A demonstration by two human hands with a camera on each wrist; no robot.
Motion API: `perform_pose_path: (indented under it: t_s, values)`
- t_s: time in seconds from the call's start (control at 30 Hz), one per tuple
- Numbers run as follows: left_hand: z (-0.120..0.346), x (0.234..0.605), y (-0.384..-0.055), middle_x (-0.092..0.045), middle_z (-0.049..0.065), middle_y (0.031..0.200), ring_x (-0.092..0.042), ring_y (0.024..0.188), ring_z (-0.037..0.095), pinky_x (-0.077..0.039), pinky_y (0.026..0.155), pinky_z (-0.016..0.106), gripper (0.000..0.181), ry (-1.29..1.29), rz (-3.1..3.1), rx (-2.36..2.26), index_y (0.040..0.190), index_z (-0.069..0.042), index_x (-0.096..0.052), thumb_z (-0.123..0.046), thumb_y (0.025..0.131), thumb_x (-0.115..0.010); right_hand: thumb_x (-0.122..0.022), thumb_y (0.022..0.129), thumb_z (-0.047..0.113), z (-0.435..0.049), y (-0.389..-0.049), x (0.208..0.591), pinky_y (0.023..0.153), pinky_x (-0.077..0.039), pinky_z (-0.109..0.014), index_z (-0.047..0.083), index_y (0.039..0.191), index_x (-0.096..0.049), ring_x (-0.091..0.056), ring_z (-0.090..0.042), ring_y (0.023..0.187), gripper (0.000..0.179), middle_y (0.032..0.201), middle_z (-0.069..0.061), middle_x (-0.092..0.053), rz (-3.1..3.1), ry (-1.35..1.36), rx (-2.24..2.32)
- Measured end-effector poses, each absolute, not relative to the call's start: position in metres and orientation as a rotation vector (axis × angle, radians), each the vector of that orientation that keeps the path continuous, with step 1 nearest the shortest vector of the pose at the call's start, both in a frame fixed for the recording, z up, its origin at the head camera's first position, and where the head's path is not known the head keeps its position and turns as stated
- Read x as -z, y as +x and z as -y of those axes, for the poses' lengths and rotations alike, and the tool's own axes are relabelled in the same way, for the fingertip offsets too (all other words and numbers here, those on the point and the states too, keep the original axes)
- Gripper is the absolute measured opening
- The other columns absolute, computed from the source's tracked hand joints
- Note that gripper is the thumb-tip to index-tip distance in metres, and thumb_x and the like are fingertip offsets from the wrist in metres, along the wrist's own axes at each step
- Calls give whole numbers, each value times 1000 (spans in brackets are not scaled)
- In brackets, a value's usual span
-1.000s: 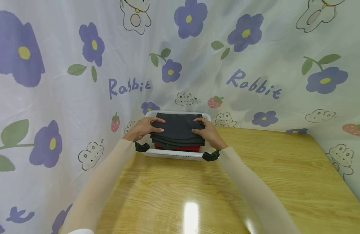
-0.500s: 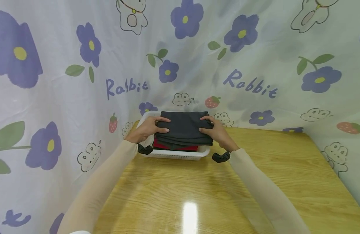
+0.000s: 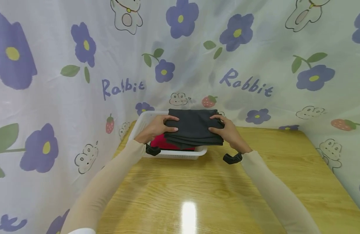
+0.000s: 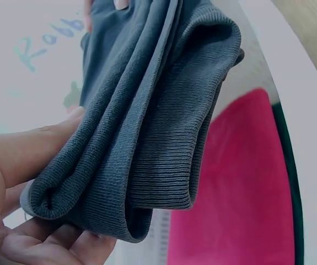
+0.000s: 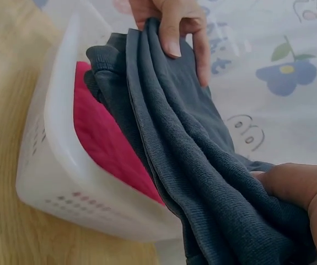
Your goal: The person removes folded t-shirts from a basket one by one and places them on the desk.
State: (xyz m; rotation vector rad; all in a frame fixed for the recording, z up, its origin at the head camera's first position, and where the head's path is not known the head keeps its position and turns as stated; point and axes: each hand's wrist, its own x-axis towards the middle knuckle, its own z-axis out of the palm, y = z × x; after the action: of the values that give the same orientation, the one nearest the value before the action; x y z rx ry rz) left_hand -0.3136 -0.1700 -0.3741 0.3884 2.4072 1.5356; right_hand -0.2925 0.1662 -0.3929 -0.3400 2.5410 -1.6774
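A folded dark grey garment (image 3: 194, 125) with ribbed edges, several layers thick, is held up between both hands over the right part of a white plastic basket (image 3: 175, 153). My left hand (image 3: 156, 128) grips its left end, thumb on top and fingers curled beneath in the left wrist view. The right hand (image 3: 228, 131) pinches the opposite end, which reaches past the basket's right side. Beneath it, a red folded cloth (image 3: 160, 143) lies in the basket; in the left wrist view a dark green edge (image 4: 286, 149) shows beside the red cloth.
The basket stands on a wooden table (image 3: 226, 191) near its back left corner. A white curtain (image 3: 115, 61) with purple flowers hangs behind and to the left. Tabletop stretches to the right and in front. A black strap-like wrist device (image 3: 232, 158) sits on the right wrist.
Both hands have lifted the dark grey garment from the basket and carried it to the right. More of the red cloth and the basket's left inside now shows.
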Motion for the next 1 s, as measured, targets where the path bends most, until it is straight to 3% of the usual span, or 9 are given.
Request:
perform_pose_path:
  t_s: [0.43, 1.0]
  values:
    - [120, 366, -315, -59, 6, 139, -62, 119, 24, -55, 95, 37, 46, 430, -2375, -1575, 134, -20, -69, -13, 91, -81, -72, 99, 23, -211, -275, 380, 98, -50, -57, 20, 151, -51, -38, -45, 143, 55, 169, -14, -17, -2545, -281, 1690]
    - [57, 378, -319, -56, 8, 140, -62, 116, 25, -58, 89, 34, 46, 517, -2355, -1577, 132, -21, -71, -11, 89, -83, -71, 100, 27, -275, -264, 395, 104, -43, -64, 19, 155, -45, -17, -47, 152, 61, 172, -7, -3, -2599, -251, 1654]
